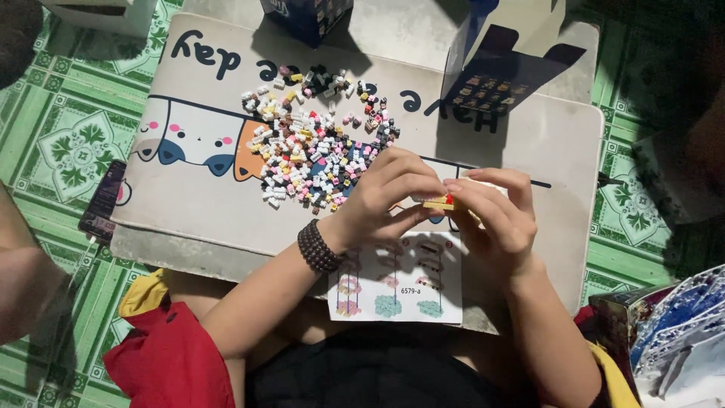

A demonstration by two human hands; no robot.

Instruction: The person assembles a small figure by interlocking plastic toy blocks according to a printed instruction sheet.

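Observation:
My left hand and my right hand meet over a low white lap table and pinch between their fingertips a small brick assembly, yellow with a red part. A dark bead bracelet circles my left wrist. Just below the hands lies a printed instruction sheet with pictures of building steps. A loose heap of tiny bricks in white, pink, red, yellow and black spreads on the table, up and left of my left hand.
A blue box and an opened box with a dark flap stand at the table's far edge. A phone lies on the green patterned floor at left. Plastic packaging sits at lower right. Another person's limb shows at left.

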